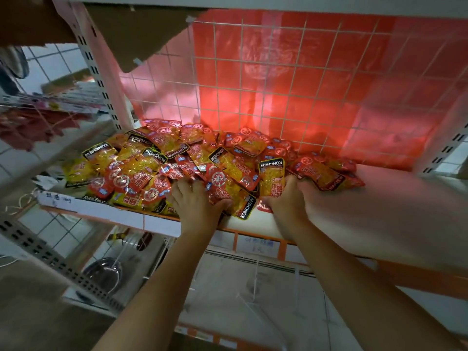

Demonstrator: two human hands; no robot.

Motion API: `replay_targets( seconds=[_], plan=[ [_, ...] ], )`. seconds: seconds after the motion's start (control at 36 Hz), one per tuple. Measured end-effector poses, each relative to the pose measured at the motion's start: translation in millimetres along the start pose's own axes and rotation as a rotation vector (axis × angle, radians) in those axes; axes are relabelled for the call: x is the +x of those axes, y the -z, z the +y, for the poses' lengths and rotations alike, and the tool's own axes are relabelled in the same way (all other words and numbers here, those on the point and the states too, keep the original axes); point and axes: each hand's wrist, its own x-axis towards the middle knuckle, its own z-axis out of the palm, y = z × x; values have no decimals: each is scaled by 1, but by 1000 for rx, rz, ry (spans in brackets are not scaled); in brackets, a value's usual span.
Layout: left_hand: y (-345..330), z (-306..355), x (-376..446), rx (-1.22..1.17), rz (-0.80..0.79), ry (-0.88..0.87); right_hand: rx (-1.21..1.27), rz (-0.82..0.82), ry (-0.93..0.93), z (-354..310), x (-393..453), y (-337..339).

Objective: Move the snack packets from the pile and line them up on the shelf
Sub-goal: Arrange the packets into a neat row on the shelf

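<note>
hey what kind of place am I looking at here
Probably a small shop or its stockroom: a metal shelf with slotted uprights, a wire grid back, and a pile of identical snack packets being stocked.

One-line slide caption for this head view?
Both hands, left and right, reach into a heap of red-and-yellow foil snack packets on a white shelf backed by wire grid.

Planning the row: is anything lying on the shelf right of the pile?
Nothing visible: the shelf right of the pile looks bare. The left hand and right hand already touch packets.
</note>
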Motion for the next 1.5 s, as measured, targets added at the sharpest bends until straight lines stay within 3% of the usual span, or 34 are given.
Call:
replay_targets(
  seconds=[0.06, 0.17, 0.28, 0.47, 0.67, 0.78, 0.94, 1.14, 1.28, 1.5],
  plan=[
    [1, 0, -1, -94, 54, -73, 149, -12, -55, -2, -2, 6],
    [10, 12, -6, -296, -69, -89, 282, 27, -90, 1, -3, 18],
    [8, 18, -14, -377, 26, -132, 372, 114, -117, 12, -5, 34],
    [-3, 34, -19, -323, 147, -242, 527, 150, -91, 16, -8, 74],
    [2, 68, -30, -272, 313, -360, 883, 186, -245, 30, -6, 110],
    [0, 92, -41, -265, 392, -452, 984, 125, -272, 45, -2, 136],
    [5, 154, -77, -502, 127, -342, 986, 9, -206, 65, 3, 182],
    [-23, 229, -119, -728, 31, -204, 1053, -299, -151, 90, 11, 258],
    [-48, 275, -150, -833, 50, -94, 967, -321, -178, 106, 8, 309],
    [-68, 339, -196, -960, -65, -101, 1002, -215, -53, 136, -11, 372]
  ],
)
